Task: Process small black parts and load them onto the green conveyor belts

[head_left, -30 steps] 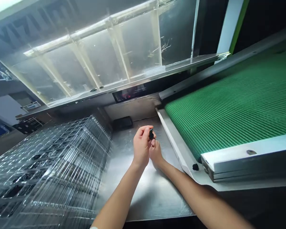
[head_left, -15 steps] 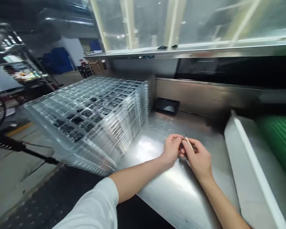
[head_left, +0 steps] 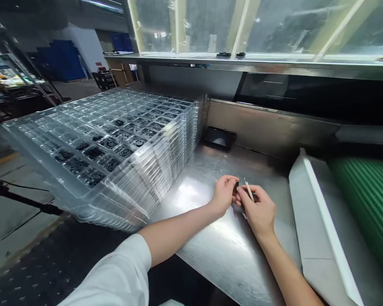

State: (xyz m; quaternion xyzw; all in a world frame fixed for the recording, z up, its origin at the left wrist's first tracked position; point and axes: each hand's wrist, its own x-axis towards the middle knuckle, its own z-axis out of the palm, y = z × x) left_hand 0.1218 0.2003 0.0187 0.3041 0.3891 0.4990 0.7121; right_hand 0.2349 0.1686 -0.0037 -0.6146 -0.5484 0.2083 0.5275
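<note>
Over the metal tabletop (head_left: 191,191) my two hands meet. Thumb and fingers of my left hand (head_left: 223,196) are closed on a small black part (head_left: 235,187), mostly hidden between the fingertips. My right hand (head_left: 260,212) grips a slim cream-coloured stick tool (head_left: 249,191) with a thin metal tip, which points up and away from me. The right fingertips are against the black part or very close to it. Something dark shows under the right fingers; I cannot make it out.
Stacked clear plastic trays (head_left: 159,165) stand at the left, with black parts in several pockets of the top one. A black tray-like object (head_left: 219,138) lies at the back. On the right are a white divider (head_left: 319,212) and a green ribbed belt (head_left: 367,199). A shelf (head_left: 258,63) crosses above.
The view has swung slightly right and down, so everything sits further left and higher. Both hands stay together; the black part and the tool's tip now show more clearly.
</note>
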